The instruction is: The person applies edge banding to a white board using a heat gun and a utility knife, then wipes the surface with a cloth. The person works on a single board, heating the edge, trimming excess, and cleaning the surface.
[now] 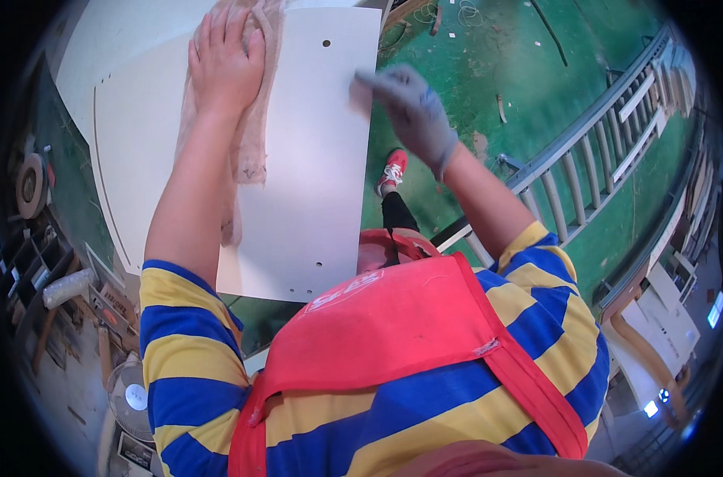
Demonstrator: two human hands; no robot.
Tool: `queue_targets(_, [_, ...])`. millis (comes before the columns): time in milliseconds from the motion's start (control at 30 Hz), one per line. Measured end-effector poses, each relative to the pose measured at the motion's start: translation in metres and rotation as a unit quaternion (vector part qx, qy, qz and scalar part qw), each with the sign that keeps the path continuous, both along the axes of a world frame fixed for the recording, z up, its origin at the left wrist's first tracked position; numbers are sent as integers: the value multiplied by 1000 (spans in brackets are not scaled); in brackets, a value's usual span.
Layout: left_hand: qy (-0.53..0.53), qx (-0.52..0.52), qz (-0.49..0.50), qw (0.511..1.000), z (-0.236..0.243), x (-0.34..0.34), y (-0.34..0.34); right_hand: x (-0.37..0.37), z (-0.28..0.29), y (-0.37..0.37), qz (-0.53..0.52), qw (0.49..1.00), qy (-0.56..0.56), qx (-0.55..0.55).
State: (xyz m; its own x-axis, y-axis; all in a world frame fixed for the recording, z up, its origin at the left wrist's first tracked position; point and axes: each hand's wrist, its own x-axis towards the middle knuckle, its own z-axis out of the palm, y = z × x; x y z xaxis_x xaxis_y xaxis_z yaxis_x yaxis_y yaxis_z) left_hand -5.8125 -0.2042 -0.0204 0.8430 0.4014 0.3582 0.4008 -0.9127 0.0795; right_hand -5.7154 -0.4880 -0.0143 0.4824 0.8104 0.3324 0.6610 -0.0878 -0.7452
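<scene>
My bare left hand [228,60] lies flat on a pinkish-beige cloth [251,151], fingers stretched out and the thumb a little apart. The cloth is spread lengthwise over a white panel [310,175] with small dark holes near its ends. My right hand [411,111] wears a grey glove. It hovers by the panel's right edge, its fingertips over or just beside that edge. Motion smears those fingers, so I cannot see whether they hold anything. Under and left of the panel lie more large white boards [131,143].
A grey metal roller conveyor [572,187] runs diagonally on the right, with white strips [635,103] at its far end. Scraps litter the green floor [488,63]. A standing fan [131,397], a roll of tape [32,185] and a dark compartment rack [39,266] are on the left.
</scene>
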Motion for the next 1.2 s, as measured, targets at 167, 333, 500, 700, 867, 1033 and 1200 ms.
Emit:
queue_targets(167, [9, -3, 1, 1000, 2, -1, -2, -12, -2, -22, 99, 991, 88, 12])
queue_targets(333, [0, -10, -6, 1000, 1, 0, -3, 36, -9, 11, 68, 996, -15, 49])
queue_targets(500, [11, 4, 6, 1000, 2, 0, -4, 98, 1, 58, -33, 991, -121, 42])
queue_targets(700, [1, -6, -2, 1000, 3, -3, -2, 75, 6, 41, -98, 992, -12, 78])
queue_targets(867, [16, -17, 3, 1000, 4, 1, 0, 70, 15, 46, -48, 996, -52, 54])
queue_targets(1033, [12, 17, 33, 999, 19, 3, -22, 19, -11, 16, -66, 995, -65, 49])
queue_targets(1200, [11, 36, 30, 999, 9, -2, -16, -84, 6, -43, 7, 998, 60, -34])
